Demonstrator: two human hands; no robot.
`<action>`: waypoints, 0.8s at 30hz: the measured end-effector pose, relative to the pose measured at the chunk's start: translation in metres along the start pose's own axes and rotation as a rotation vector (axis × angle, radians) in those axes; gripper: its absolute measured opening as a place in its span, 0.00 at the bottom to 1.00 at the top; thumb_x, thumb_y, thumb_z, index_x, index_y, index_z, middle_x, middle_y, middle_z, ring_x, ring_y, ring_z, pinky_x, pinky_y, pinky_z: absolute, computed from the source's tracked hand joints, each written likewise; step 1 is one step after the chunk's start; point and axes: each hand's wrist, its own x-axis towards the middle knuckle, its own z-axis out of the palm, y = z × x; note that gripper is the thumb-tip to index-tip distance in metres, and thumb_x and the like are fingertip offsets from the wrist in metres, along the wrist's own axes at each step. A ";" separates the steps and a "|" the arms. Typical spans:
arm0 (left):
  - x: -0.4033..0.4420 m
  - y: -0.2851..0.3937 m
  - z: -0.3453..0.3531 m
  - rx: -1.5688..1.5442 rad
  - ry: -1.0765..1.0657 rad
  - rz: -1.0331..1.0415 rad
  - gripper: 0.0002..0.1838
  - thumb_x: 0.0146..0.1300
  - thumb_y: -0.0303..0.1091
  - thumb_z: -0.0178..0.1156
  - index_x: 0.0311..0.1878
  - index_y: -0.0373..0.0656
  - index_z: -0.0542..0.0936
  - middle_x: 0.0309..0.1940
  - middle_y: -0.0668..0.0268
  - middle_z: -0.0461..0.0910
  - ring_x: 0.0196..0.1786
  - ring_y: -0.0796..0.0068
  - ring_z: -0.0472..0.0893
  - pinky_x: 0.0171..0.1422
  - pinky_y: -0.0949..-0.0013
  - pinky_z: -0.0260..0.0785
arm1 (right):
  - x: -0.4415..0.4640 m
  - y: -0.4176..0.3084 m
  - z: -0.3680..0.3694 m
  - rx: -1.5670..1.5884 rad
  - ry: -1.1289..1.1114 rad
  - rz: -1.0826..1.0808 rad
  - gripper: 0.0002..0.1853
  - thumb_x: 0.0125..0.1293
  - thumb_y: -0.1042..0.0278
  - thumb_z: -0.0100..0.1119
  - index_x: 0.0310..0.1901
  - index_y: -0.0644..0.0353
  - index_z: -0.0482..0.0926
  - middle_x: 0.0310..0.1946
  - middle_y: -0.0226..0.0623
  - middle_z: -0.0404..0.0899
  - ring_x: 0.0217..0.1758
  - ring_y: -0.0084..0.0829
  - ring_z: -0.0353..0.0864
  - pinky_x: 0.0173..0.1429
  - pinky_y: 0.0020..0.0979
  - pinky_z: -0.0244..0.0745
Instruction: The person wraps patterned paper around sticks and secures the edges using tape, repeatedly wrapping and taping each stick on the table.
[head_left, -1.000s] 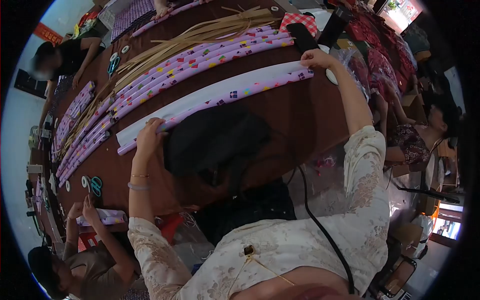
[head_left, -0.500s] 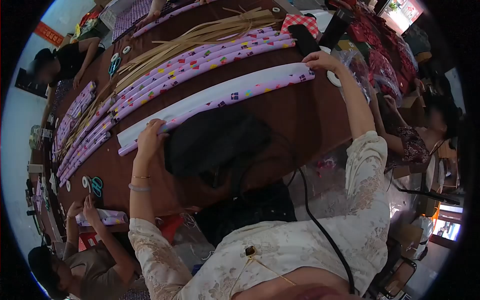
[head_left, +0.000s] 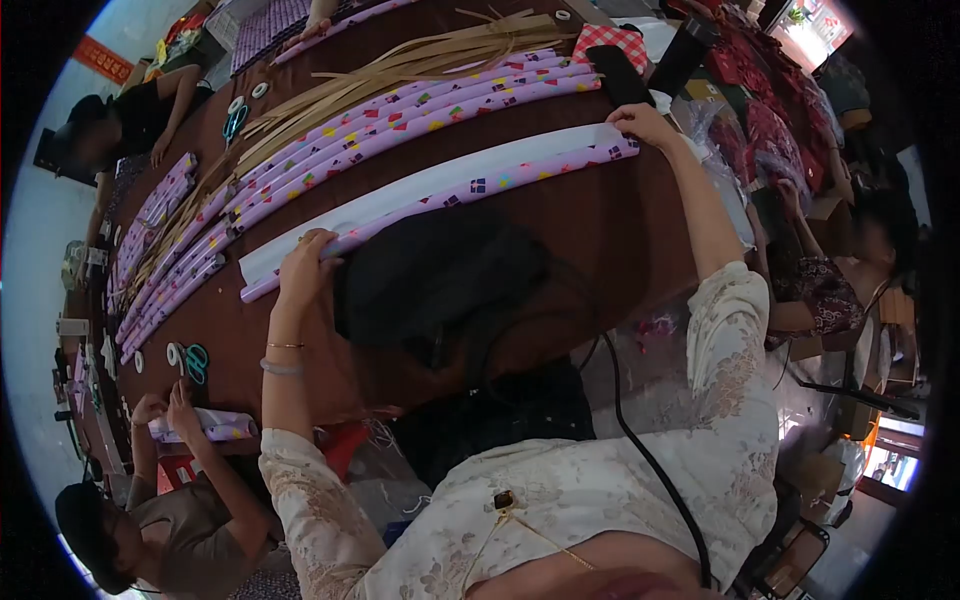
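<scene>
A long sheet of printed paper [head_left: 455, 184] lies on the brown surface [head_left: 655, 225], stretched between the person's left hand [head_left: 306, 266] and right hand [head_left: 642, 124]. Its near edge is a slim lilac roll, scattered with dark blue, red, yellow and pale motifs; beyond it, on the side away from the person, a plain white strip lies exposed along nearly the whole length. The left end of the paper runs out past the left hand.

A black bundle [head_left: 440, 275], just to the right of the left hand, seems to overlap the roll's near side, and its folds are too dark to make out. The smaller motifs blur, and the roll's underside is hidden. Well beyond both hands, another person's hand [head_left: 294, 45] shows only in part at the top edge.

The right hand has thumb and fingertips drawn together, pinching the far-right end of the white strip. The left hand is bent over the paper near its left end, thumb against the lilac roll; its back hides some fingers, so how tightly it closes cannot be told.
</scene>
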 end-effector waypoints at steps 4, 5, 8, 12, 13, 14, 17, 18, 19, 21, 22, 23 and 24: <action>0.000 0.002 -0.001 0.009 -0.001 0.001 0.18 0.46 0.31 0.63 0.44 0.45 0.76 0.44 0.63 0.76 0.45 0.58 0.76 0.46 0.61 0.70 | 0.002 0.003 -0.002 0.067 -0.022 0.019 0.11 0.52 0.73 0.57 0.38 0.62 0.81 0.28 0.31 0.79 0.28 0.20 0.74 0.36 0.22 0.70; 0.000 0.001 -0.001 0.007 -0.001 0.002 0.18 0.46 0.31 0.63 0.44 0.45 0.76 0.44 0.63 0.76 0.45 0.58 0.76 0.46 0.61 0.70 | 0.004 0.003 -0.002 0.027 -0.026 0.044 0.11 0.52 0.72 0.58 0.38 0.63 0.81 0.28 0.31 0.79 0.28 0.20 0.74 0.36 0.22 0.70; -0.001 0.000 -0.001 -0.024 -0.004 0.003 0.18 0.47 0.32 0.63 0.44 0.45 0.76 0.45 0.63 0.76 0.46 0.58 0.76 0.46 0.61 0.70 | 0.001 -0.004 -0.002 -0.039 -0.030 0.082 0.12 0.51 0.73 0.56 0.38 0.64 0.81 0.29 0.31 0.79 0.31 0.20 0.74 0.38 0.23 0.70; -0.001 0.000 -0.001 -0.008 -0.006 0.002 0.17 0.47 0.32 0.63 0.43 0.45 0.76 0.45 0.63 0.76 0.46 0.58 0.76 0.46 0.61 0.70 | 0.004 0.002 0.001 -0.046 -0.026 0.067 0.14 0.50 0.75 0.54 0.41 0.65 0.79 0.32 0.32 0.79 0.34 0.20 0.75 0.41 0.22 0.70; -0.002 0.001 -0.002 -0.011 -0.007 0.006 0.17 0.47 0.32 0.63 0.43 0.45 0.76 0.45 0.63 0.76 0.46 0.58 0.76 0.46 0.61 0.70 | 0.003 0.003 0.001 -0.050 -0.024 0.065 0.14 0.50 0.75 0.54 0.41 0.65 0.79 0.32 0.32 0.79 0.34 0.20 0.75 0.41 0.22 0.70; -0.002 0.001 -0.001 -0.013 -0.002 0.005 0.17 0.47 0.32 0.63 0.43 0.45 0.76 0.45 0.63 0.76 0.46 0.58 0.76 0.46 0.61 0.70 | 0.003 0.005 0.001 -0.014 -0.011 0.055 0.15 0.51 0.74 0.55 0.42 0.63 0.79 0.32 0.31 0.79 0.33 0.21 0.75 0.40 0.23 0.71; -0.004 -0.001 0.002 -0.021 0.013 -0.018 0.17 0.47 0.32 0.63 0.43 0.45 0.76 0.45 0.63 0.75 0.45 0.58 0.76 0.46 0.61 0.70 | 0.002 0.018 0.000 0.041 0.061 0.026 0.15 0.52 0.74 0.55 0.44 0.62 0.78 0.33 0.31 0.79 0.34 0.23 0.76 0.40 0.24 0.71; -0.004 -0.001 0.003 -0.010 0.024 -0.005 0.17 0.47 0.32 0.63 0.43 0.45 0.76 0.45 0.64 0.75 0.45 0.58 0.76 0.46 0.61 0.70 | 0.000 0.015 0.000 0.063 0.118 0.011 0.16 0.52 0.74 0.55 0.45 0.61 0.77 0.34 0.32 0.78 0.36 0.24 0.76 0.42 0.25 0.72; -0.005 -0.002 0.004 0.001 0.035 0.007 0.17 0.47 0.32 0.63 0.44 0.45 0.76 0.45 0.64 0.75 0.45 0.58 0.76 0.46 0.61 0.70 | -0.003 0.012 -0.002 0.061 0.118 0.008 0.16 0.52 0.74 0.55 0.45 0.61 0.77 0.34 0.32 0.78 0.36 0.24 0.76 0.42 0.25 0.72; -0.004 -0.004 0.004 -0.004 0.036 0.012 0.17 0.47 0.32 0.63 0.44 0.45 0.76 0.45 0.64 0.75 0.45 0.58 0.76 0.46 0.61 0.70 | -0.015 0.007 -0.005 -0.137 0.303 0.003 0.15 0.54 0.73 0.54 0.45 0.59 0.77 0.37 0.34 0.78 0.41 0.26 0.77 0.46 0.27 0.72; -0.004 -0.004 0.005 -0.008 0.033 0.017 0.17 0.47 0.31 0.63 0.44 0.45 0.76 0.44 0.64 0.75 0.45 0.58 0.76 0.46 0.61 0.69 | -0.019 0.004 -0.003 -0.140 0.300 0.000 0.15 0.54 0.73 0.54 0.45 0.59 0.77 0.37 0.34 0.78 0.41 0.26 0.77 0.46 0.27 0.72; -0.004 -0.004 0.006 -0.010 0.036 0.014 0.17 0.47 0.31 0.63 0.44 0.45 0.76 0.44 0.64 0.75 0.45 0.58 0.76 0.46 0.61 0.69 | -0.022 0.002 0.000 -0.194 0.347 -0.037 0.14 0.55 0.71 0.55 0.45 0.58 0.76 0.39 0.35 0.78 0.43 0.28 0.77 0.48 0.28 0.71; -0.003 -0.002 0.005 0.003 0.030 0.008 0.17 0.48 0.31 0.63 0.44 0.45 0.76 0.44 0.63 0.75 0.45 0.58 0.76 0.46 0.61 0.69 | -0.027 0.000 0.003 -0.246 0.394 -0.073 0.14 0.56 0.69 0.55 0.45 0.58 0.76 0.41 0.36 0.78 0.45 0.31 0.77 0.49 0.30 0.71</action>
